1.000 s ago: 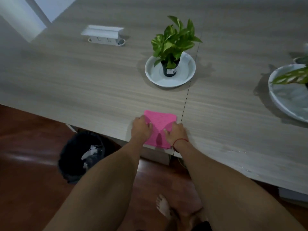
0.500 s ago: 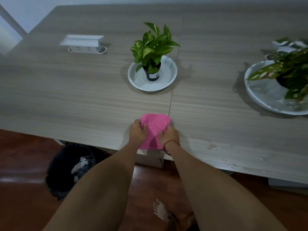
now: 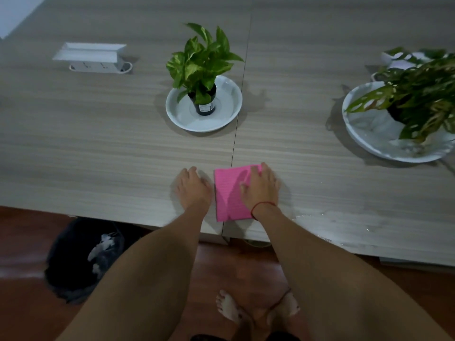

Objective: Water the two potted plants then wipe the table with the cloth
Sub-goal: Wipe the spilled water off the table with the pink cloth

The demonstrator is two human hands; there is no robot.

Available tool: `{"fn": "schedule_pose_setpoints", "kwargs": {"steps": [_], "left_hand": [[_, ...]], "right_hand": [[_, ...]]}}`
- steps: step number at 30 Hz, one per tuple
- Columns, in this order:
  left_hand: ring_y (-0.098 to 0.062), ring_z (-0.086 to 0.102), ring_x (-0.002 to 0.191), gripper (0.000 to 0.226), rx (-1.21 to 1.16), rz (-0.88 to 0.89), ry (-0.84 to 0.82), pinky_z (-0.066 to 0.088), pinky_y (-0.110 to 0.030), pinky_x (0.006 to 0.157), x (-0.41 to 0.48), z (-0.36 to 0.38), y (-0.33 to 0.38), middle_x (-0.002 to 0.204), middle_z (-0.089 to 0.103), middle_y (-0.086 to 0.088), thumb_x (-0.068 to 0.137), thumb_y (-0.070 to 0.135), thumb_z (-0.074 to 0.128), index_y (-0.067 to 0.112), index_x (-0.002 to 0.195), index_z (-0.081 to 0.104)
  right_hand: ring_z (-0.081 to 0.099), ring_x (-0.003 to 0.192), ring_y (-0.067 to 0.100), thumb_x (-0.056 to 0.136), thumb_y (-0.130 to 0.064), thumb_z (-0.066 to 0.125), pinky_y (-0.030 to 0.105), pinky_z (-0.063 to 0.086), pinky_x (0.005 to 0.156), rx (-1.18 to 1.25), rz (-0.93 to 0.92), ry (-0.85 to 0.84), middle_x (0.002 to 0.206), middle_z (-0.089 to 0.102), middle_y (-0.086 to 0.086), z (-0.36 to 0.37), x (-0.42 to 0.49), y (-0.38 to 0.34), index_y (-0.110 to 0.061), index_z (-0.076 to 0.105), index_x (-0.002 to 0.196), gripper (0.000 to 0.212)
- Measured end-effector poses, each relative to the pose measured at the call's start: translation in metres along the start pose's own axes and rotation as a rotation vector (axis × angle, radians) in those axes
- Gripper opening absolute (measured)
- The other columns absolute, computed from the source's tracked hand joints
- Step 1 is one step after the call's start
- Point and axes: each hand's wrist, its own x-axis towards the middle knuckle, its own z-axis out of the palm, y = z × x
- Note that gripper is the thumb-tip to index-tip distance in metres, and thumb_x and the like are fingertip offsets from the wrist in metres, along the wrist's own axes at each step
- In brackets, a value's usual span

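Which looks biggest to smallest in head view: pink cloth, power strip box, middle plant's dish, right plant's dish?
1. Right plant's dish, though it is cut by the frame edge.
2. Middle plant's dish.
3. Power strip box and pink cloth look alike; the cloth is nearer, so unranked.

The cloth (image 3: pixel 230 193) lay at the near edge of the surface (image 3: pixel 98 143). Behind it a plant (image 3: pixel 200 67) stood in a dish (image 3: pixel 204 119); another plant (image 3: pixel 418 94) stood far right, a socket box (image 3: pixel 91 57) far left.
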Motion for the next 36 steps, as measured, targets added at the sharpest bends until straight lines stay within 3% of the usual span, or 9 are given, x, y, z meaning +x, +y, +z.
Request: {"fn": "schedule_pose_setpoints", "kwargs": {"steps": [3,7,10,18,21,24,29,36], "left_hand": [[-0.030,0.007,0.150,0.051,0.110,0.062,-0.039,0.009,-0.051,0.120,0.022,0.020,-0.019,0.161,0.015,-0.013,0.100,0.033,0.035,0.020,0.150,0.029],[-0.027,0.004,0.151,0.056,0.113,0.078,0.020,0.000,-0.055,0.120,0.032,0.045,-0.032,0.163,0.012,-0.009,0.099,0.043,0.025,0.029,0.153,0.022],[-0.026,0.006,0.151,0.056,0.115,0.093,0.063,0.001,-0.054,0.120,0.033,0.054,-0.034,0.162,0.015,-0.008,0.097,0.043,0.025,0.030,0.152,0.025],[-0.022,0.006,0.151,0.051,0.099,0.071,0.081,0.001,-0.050,0.121,0.038,0.057,-0.038,0.163,0.015,-0.003,0.101,0.037,0.023,0.031,0.152,0.026],[-0.020,0.004,0.151,0.052,0.078,0.064,0.067,0.000,-0.050,0.122,0.037,0.055,-0.039,0.163,0.013,-0.002,0.100,0.037,0.023,0.032,0.152,0.025],[-0.020,0.002,0.152,0.054,0.053,0.062,0.044,-0.001,-0.050,0.121,0.036,0.052,-0.038,0.164,0.010,-0.002,0.099,0.039,0.019,0.033,0.153,0.022],[-0.020,0.002,0.152,0.054,0.061,0.054,0.056,-0.001,-0.051,0.121,0.035,0.052,-0.033,0.164,0.011,-0.002,0.099,0.038,0.020,0.033,0.153,0.023],[-0.022,0.001,0.152,0.054,0.072,0.058,0.064,-0.003,-0.051,0.121,0.036,0.056,-0.036,0.163,0.010,-0.003,0.099,0.037,0.024,0.032,0.153,0.023]], "right_hand": [[0.002,0.149,0.028,0.101,-0.038,0.033,0.046,0.002,0.119,-0.044,-0.187,-0.107,0.162,0.007,0.008,0.021,0.011,-0.006,-0.021,0.020,0.152,0.054],[-0.011,0.149,0.024,0.101,-0.047,0.013,0.047,-0.008,0.119,-0.133,-0.239,-0.120,0.162,-0.006,0.000,0.056,0.020,-0.005,-0.029,0.001,0.154,0.057],[-0.006,0.149,0.024,0.098,-0.047,0.013,0.048,-0.008,0.119,-0.169,-0.220,-0.020,0.163,0.000,-0.001,0.068,0.033,-0.010,-0.029,0.006,0.154,0.059],[-0.009,0.149,0.024,0.101,-0.044,0.014,0.050,-0.006,0.119,-0.182,-0.215,-0.030,0.162,-0.005,-0.001,0.074,0.065,-0.037,-0.027,0.002,0.154,0.057],[-0.009,0.149,0.023,0.101,-0.044,0.013,0.048,-0.006,0.120,-0.193,-0.301,-0.053,0.162,-0.005,-0.001,0.070,0.052,-0.024,-0.027,0.002,0.154,0.056],[-0.001,0.150,0.022,0.099,-0.047,0.014,0.042,-0.008,0.120,-0.225,-0.398,-0.054,0.162,0.007,-0.003,0.058,0.034,0.015,-0.027,0.014,0.154,0.058],[-0.001,0.149,0.021,0.099,-0.048,0.014,0.043,-0.006,0.120,-0.282,-0.354,-0.047,0.162,0.007,-0.004,0.042,0.038,0.053,-0.029,0.012,0.154,0.059],[-0.006,0.149,0.028,0.099,-0.046,0.013,0.052,-0.005,0.119,-0.210,-0.131,0.018,0.163,0.000,0.001,0.060,0.074,-0.004,-0.027,0.005,0.154,0.059]]}}
